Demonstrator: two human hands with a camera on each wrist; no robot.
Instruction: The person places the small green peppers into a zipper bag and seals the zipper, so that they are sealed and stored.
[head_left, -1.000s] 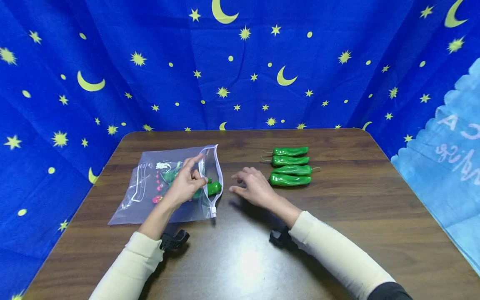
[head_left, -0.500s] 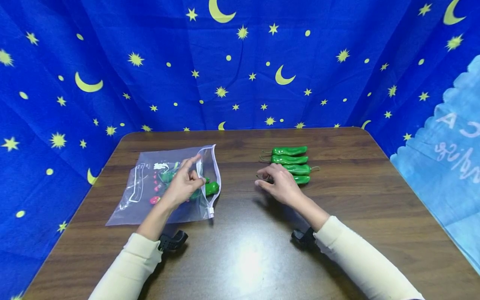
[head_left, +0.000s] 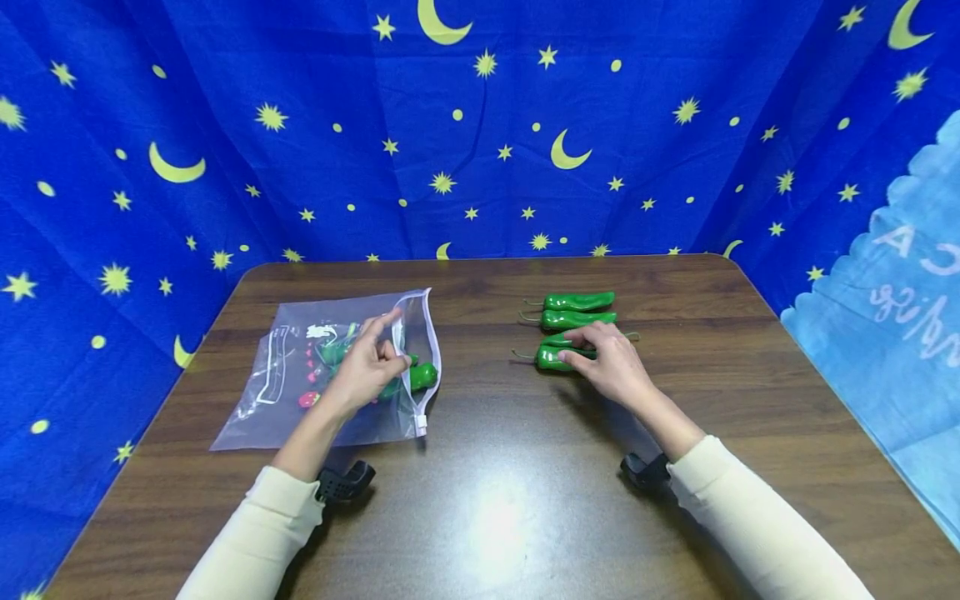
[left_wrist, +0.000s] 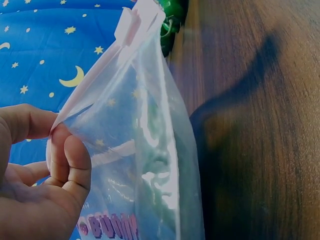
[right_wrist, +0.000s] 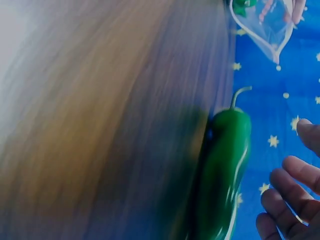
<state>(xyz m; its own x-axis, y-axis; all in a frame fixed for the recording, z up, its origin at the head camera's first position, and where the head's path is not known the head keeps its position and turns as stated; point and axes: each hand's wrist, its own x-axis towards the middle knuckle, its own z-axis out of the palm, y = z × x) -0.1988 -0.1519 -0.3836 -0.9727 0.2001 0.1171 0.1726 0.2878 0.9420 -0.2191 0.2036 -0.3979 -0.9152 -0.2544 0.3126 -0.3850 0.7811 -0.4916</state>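
Note:
My left hand (head_left: 362, 367) pinches the mouth edge of a clear slider zip bag (head_left: 288, 417) lying on the left of the table. The left wrist view shows thumb and finger gripping the bag's pink zip strip (left_wrist: 82, 85). Green peppers lie inside, one pepper (head_left: 423, 377) showing at the mouth. My right hand (head_left: 618, 371) hovers over the nearest pepper (head_left: 550, 358) of the group on the right, thumb on its near side. In the right wrist view its curved fingers (right_wrist: 285, 185) stand a little apart from that pepper (right_wrist: 222, 170).
Two more peppers lie in a row behind, the farthest pepper (head_left: 579, 302) and its neighbour (head_left: 577, 321); another is partly hidden by the right hand. The brown wooden table (head_left: 480, 467) ends at a blue star-patterned curtain (head_left: 510, 192). A white slider (head_left: 420, 425) hangs at the bag's near corner.
My right hand has moved right from beside the bag mouth to over the nearest peppers. The left hand keeps its pinch on the bag.

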